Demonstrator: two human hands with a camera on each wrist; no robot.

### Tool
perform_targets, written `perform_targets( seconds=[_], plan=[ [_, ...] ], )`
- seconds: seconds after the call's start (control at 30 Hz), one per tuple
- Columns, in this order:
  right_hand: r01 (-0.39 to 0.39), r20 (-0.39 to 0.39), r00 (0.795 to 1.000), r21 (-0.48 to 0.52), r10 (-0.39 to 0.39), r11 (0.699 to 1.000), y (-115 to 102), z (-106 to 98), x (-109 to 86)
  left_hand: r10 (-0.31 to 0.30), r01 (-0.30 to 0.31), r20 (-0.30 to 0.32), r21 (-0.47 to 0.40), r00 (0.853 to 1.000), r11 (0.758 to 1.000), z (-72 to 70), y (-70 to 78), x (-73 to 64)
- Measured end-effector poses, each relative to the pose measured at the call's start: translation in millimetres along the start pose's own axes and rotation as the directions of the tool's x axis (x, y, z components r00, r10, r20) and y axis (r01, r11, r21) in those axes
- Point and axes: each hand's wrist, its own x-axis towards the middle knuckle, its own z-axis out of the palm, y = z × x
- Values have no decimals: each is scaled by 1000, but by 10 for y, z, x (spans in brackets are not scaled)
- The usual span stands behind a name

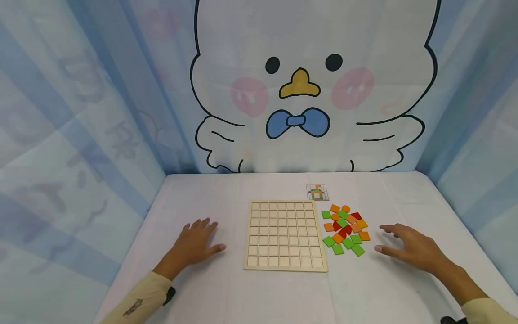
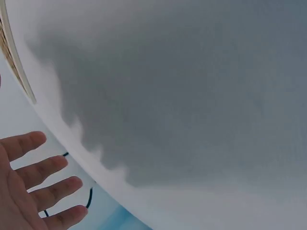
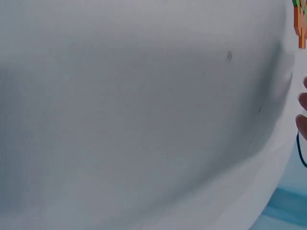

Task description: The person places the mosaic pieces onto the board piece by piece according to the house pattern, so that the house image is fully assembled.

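Observation:
A wooden grid board (image 1: 286,236) with square recesses lies flat in the middle of the table in the head view. Close to its right side is a loose cluster of small tiles (image 1: 348,243) in green, orange and red, mostly squares with a few round ones. My left hand (image 1: 197,243) hovers left of the board, fingers spread and holding nothing; the left wrist view shows its fingers (image 2: 50,167) straight above the table. To the right of the tiles is my right hand (image 1: 410,247), fingers relaxed and pointing at them, with nothing held. Only its fingertips (image 3: 302,124) enter the right wrist view.
A small pattern card (image 1: 318,192) with a gridded picture lies behind the board's far right corner. The white table (image 1: 210,297) ends at a curtain (image 1: 307,148) with a cartoon bird, and blue patterned curtains (image 1: 73,148) hang at both sides.

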Motion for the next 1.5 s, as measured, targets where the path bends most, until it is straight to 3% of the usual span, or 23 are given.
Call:
perform_targets(
  seconds=[0.4,0.73,1.27,1.5],
  plan=[
    [48,38,998,111,-52,993,-315,53,-22,20,-17,36,-75,999,997,71,273,45],
    [93,35,995,106,-97,990,-413,173,4,39,-35,51,-61,998,997,116,418,60],
    [149,37,988,54,-151,987,-489,210,44,99,-87,90,-122,991,989,88,565,50],
    [132,40,990,57,-134,990,-499,226,55,112,-100,94,-120,989,988,107,612,61]
  ],
)
